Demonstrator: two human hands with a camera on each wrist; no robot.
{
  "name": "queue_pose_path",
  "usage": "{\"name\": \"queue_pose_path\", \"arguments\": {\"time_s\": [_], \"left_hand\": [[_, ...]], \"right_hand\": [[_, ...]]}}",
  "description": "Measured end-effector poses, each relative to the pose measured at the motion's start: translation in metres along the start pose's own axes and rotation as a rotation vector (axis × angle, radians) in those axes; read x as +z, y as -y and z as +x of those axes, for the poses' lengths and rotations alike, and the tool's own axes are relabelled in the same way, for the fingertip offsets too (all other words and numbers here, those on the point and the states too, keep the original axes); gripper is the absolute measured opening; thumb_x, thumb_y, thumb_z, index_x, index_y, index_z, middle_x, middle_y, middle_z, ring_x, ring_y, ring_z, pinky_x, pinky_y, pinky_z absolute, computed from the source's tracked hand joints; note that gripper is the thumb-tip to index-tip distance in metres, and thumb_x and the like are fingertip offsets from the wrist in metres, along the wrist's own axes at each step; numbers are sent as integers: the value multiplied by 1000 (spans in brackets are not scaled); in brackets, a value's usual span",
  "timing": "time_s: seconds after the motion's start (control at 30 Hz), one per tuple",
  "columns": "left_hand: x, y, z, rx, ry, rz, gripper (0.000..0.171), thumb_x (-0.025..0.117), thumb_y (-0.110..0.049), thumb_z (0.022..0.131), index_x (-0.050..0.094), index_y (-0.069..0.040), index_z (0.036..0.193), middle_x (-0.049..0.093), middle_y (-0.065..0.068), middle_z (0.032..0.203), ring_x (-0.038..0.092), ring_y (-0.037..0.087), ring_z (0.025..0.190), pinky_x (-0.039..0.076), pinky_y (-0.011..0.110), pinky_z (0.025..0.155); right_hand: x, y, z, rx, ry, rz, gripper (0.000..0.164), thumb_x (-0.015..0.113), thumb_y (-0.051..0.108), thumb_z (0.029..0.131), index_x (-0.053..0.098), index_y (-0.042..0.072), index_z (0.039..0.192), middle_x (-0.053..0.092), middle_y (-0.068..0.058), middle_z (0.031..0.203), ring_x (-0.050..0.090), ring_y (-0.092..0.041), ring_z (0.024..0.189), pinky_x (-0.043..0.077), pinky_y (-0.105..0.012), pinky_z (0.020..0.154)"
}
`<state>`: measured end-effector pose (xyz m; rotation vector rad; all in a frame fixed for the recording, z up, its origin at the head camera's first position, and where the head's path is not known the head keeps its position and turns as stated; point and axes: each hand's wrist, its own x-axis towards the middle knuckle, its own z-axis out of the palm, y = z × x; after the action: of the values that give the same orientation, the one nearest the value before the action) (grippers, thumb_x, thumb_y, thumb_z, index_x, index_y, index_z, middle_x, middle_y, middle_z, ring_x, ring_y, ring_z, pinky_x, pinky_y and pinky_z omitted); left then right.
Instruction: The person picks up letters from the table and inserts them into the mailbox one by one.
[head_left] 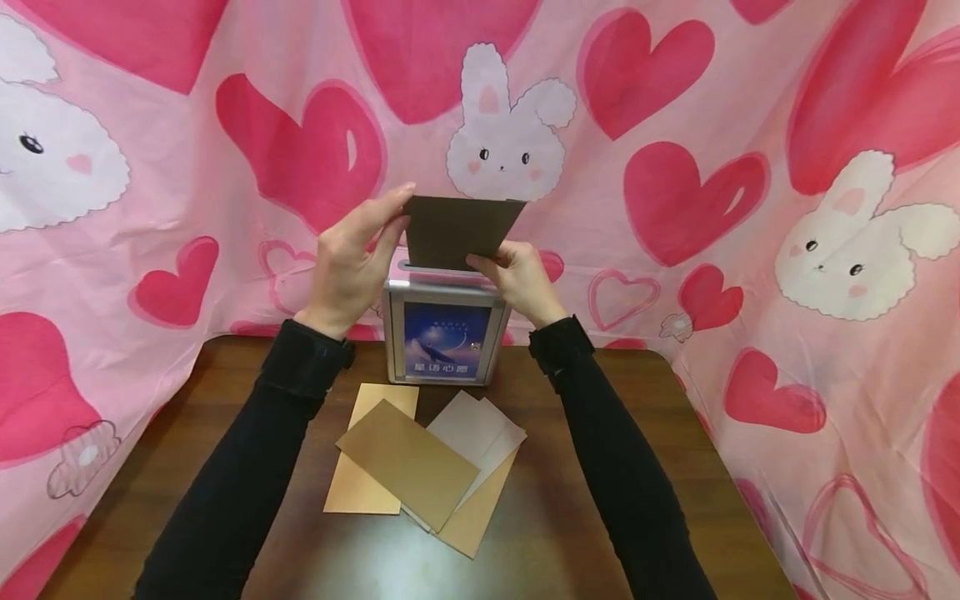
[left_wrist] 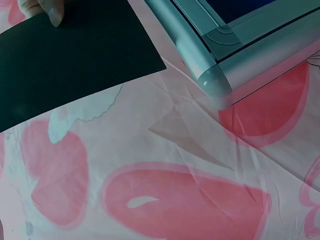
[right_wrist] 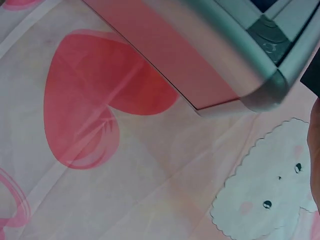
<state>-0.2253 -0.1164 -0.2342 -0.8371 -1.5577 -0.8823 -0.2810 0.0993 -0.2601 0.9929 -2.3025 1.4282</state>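
Observation:
Both hands hold a dark, flat paper card upright over the slotted top of a box. At its left edge, near the upper corner, the left hand pinches it between thumb and finger. The right hand grips the lower right part, thumb on the near face. In the left wrist view a thumb lies on the dark card, and one corner shows free beside the box. Whether the lower edge enters the slot, I cannot tell. A sliver of hand shows in the right wrist view.
Several flat paper pieces overlap on the wooden table in front of the box: a gold one, a brown one and pale ones. Pink cloth with hearts and rabbits hangs behind and at both sides.

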Motion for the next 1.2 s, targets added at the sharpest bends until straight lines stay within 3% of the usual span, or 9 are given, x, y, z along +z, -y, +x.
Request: {"name": "queue_pose_path", "arguments": {"time_s": [0.07,0.2,0.43,0.77,0.9,1.03,1.2], "left_hand": [[1,2,1,3,14,2,36,67,14,79,65,6,114,71,23,107,65,27,103,53,37,90],[3,6,0,3,14,11,36,67,12,80,65,4,115,71,22,108,65,26,103,53,36,90],[6,15,-8,-21,16,14,34,66,10,82,65,4,116,70,22,112,64,25,106,52,36,92],[12,19,-17,-73,21,9,35,67,9,82,66,3,116,70,20,114,65,25,104,53,38,90],[15,23,-21,-109,35,18,36,67,9,82,66,2,117,70,20,114,66,26,103,54,40,88],[17,32,-27,-139,51,40,37,66,9,83,65,1,119,70,21,113,67,28,99,55,43,87],[19,41,-33,-162,69,90,37,65,7,85,63,0,121,70,21,111,68,28,95,56,46,85]], "right_hand": [[-1,8,-1,3,-2,-10,20,66,1,86,72,-7,104,72,-24,100,67,-27,96,56,-46,87],[0,3,1,37,5,-29,23,66,3,87,71,-6,107,72,-23,104,67,-26,99,55,-44,89],[6,-35,9,80,21,-21,25,70,13,85,73,3,108,74,-15,103,67,-16,96,55,-40,89],[7,-44,4,114,17,-42,25,70,16,85,73,5,107,74,-13,103,67,-13,95,56,-39,86],[6,-40,2,120,-22,2,27,69,15,86,72,4,110,73,-16,105,67,-15,94,56,-41,86],[3,-18,-1,96,-72,34,27,68,7,87,69,-2,111,72,-21,107,67,-21,95,55,-43,88],[1,3,-1,62,-155,72,24,66,2,87,67,-7,109,70,-25,105,66,-19,93,55,-36,87]]}}
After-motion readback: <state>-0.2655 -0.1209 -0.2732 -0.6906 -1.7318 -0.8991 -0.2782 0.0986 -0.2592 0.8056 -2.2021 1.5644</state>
